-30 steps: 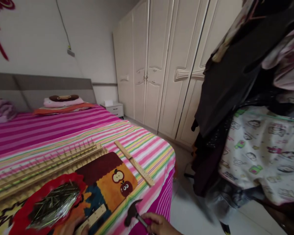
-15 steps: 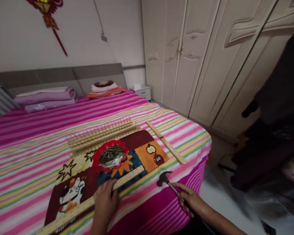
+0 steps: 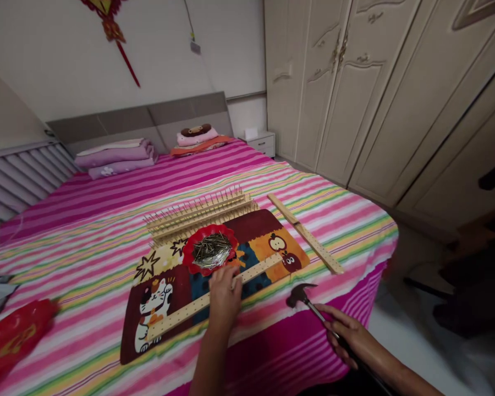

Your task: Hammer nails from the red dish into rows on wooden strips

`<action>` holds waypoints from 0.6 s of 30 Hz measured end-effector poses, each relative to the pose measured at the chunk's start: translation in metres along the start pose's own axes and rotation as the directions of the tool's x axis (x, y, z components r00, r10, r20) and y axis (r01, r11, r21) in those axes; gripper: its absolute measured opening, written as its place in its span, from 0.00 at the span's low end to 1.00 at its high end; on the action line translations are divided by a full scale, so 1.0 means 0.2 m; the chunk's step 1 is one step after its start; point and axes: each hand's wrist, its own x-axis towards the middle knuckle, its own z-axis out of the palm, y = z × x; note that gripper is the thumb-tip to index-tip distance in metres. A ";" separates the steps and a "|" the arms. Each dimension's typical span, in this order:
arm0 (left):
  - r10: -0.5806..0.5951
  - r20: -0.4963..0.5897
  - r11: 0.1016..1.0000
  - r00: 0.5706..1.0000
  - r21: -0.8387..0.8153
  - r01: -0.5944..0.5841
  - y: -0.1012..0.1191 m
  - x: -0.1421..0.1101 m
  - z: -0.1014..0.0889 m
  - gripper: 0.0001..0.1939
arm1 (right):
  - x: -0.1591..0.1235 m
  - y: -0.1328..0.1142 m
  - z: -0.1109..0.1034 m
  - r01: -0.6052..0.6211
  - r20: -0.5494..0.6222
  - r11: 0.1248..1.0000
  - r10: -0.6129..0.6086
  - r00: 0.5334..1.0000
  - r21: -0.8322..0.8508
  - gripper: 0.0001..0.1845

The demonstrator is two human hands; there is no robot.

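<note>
My left hand [image 3: 225,297] rests closed over the middle of a long wooden strip with holes [image 3: 181,314], which lies on a colourful cartoon mat [image 3: 165,286] on the bed. Just beyond its fingers sits a red plate of metal nails [image 3: 210,250]. My right hand [image 3: 348,335] grips the handle of a small hammer [image 3: 301,297] near the bed's front edge, the head resting on the striped sheet. Wooden strips with upright nails [image 3: 202,212] lie behind the plate. Another wooden strip [image 3: 305,234] lies to the right.
The bed has a pink striped sheet [image 3: 86,231] with folded bedding [image 3: 115,157] at the headboard. A red bag [image 3: 12,338] lies at the left. Cream wardrobe doors [image 3: 355,82] stand right of the bed, a nightstand [image 3: 262,143] in the corner.
The view has swung left and down, off the hanging clothes. My left hand slid along the wooden strip toward the red plate. The hammer stays in my right hand.
</note>
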 end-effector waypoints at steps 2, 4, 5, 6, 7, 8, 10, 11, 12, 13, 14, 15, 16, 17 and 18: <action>-0.071 -0.038 0.993 0.997 0.088 0.074 -0.06 0.07 -0.09 0.11 | -0.01 -0.02 0.01 -0.019 -0.009 1.000 0.019 1.000 0.006 0.35; -0.182 0.009 0.952 0.983 0.253 0.174 -0.12 0.16 -0.18 0.11 | -0.01 -0.03 0.01 -0.039 -0.006 0.999 0.039 0.999 0.021 0.35; -0.225 0.080 0.924 0.971 0.335 0.186 -0.14 0.21 -0.21 0.12 | -0.01 -0.04 0.02 -0.046 -0.005 0.999 0.046 0.999 0.028 0.35; -0.260 0.151 0.896 0.954 0.407 0.179 -0.16 0.25 -0.24 0.13 | -0.01 -0.04 0.02 -0.049 -0.001 0.998 0.049 0.999 0.034 0.35; -0.303 0.218 0.865 0.928 0.471 0.171 -0.17 0.29 -0.25 0.14 | -0.01 -0.04 0.01 -0.050 0.001 0.998 0.050 0.999 0.040 0.35; -0.342 0.273 0.838 0.899 0.522 0.160 -0.18 0.33 -0.26 0.14 | -0.01 -0.04 0.01 -0.049 0.004 0.998 0.049 0.999 0.044 0.35; -0.405 0.325 0.792 0.855 0.591 0.151 -0.18 0.37 -0.25 0.14 | -0.01 -0.03 0.01 -0.044 0.011 0.998 0.044 0.999 0.051 0.35; -0.422 0.332 0.777 0.844 0.611 0.148 -0.18 0.39 -0.24 0.13 | 0.00 -0.03 0.00 -0.042 0.015 0.998 0.041 0.999 0.054 0.35; -0.427 0.333 0.768 0.840 0.624 0.143 -0.18 0.39 -0.24 0.13 | 0.00 -0.03 0.00 -0.041 0.017 0.998 0.040 0.999 0.057 0.35; -0.425 0.333 0.764 0.842 0.631 0.136 -0.17 0.39 -0.23 0.13 | 0.00 -0.03 0.00 -0.042 0.020 0.997 0.040 0.999 0.060 0.35; -0.421 0.336 0.761 0.843 0.636 0.126 -0.17 0.39 -0.23 0.13 | 0.00 -0.03 -0.01 -0.044 0.022 0.997 0.042 0.999 0.062 0.35; -0.416 0.341 0.758 0.843 0.642 0.115 -0.17 0.39 -0.24 0.13 | 0.00 -0.03 -0.01 -0.048 0.021 0.997 0.046 0.999 0.064 0.35; -0.413 0.347 0.756 0.842 0.646 0.104 -0.17 0.39 -0.24 0.12 | -0.01 -0.03 -0.01 -0.055 0.020 0.996 0.054 0.998 0.066 0.36; -0.410 0.353 0.754 0.841 0.649 0.096 -0.18 0.39 -0.24 0.12 | -0.01 -0.04 0.00 -0.065 0.020 0.996 0.064 0.998 0.069 0.36; -0.410 0.357 0.754 0.839 0.650 0.092 -0.18 0.38 -0.25 0.12 | -0.01 -0.04 0.00 -0.074 0.018 0.995 0.073 0.997 0.072 0.36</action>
